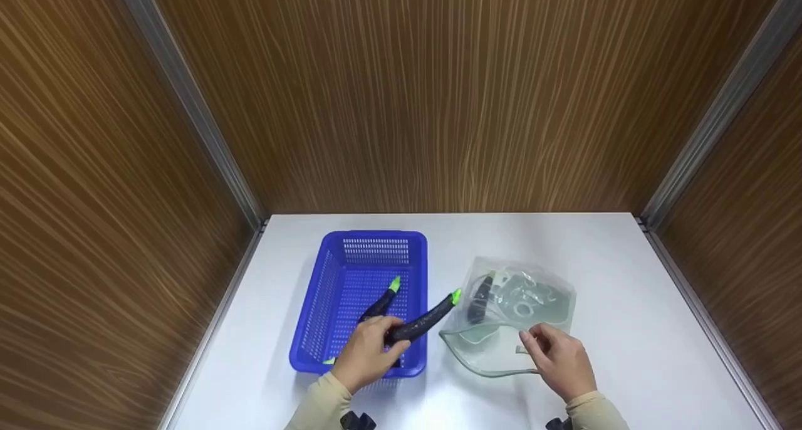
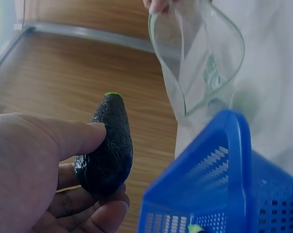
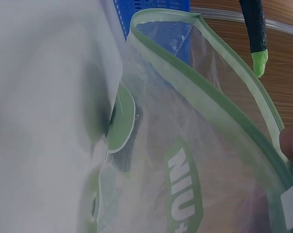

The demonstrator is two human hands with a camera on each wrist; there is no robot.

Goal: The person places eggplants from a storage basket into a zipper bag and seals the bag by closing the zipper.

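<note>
My left hand (image 1: 371, 350) grips a dark eggplant (image 1: 426, 321) with a bright green stem end, raised over the right rim of the blue basket (image 1: 421, 279). In the left wrist view, thumb and fingers wrap the thick end of that eggplant (image 2: 110, 150). My right hand (image 1: 561, 360) pinches the green-edged mouth of a clear zip bag (image 1: 495, 355), and the mouth gapes toward the basket. Inside the bag lies another dark eggplant (image 1: 481, 299). Within the basket, a further eggplant (image 1: 382, 304) shows its green tip, partly covered by my left hand.
A second green tip (image 1: 329, 360) shows at the basket's near left corner. Both stand on a white table (image 1: 633, 304), walled by wood-grain panels (image 1: 438, 104) at the back and sides. Metal rails (image 1: 213, 323) run along the table's side edges.
</note>
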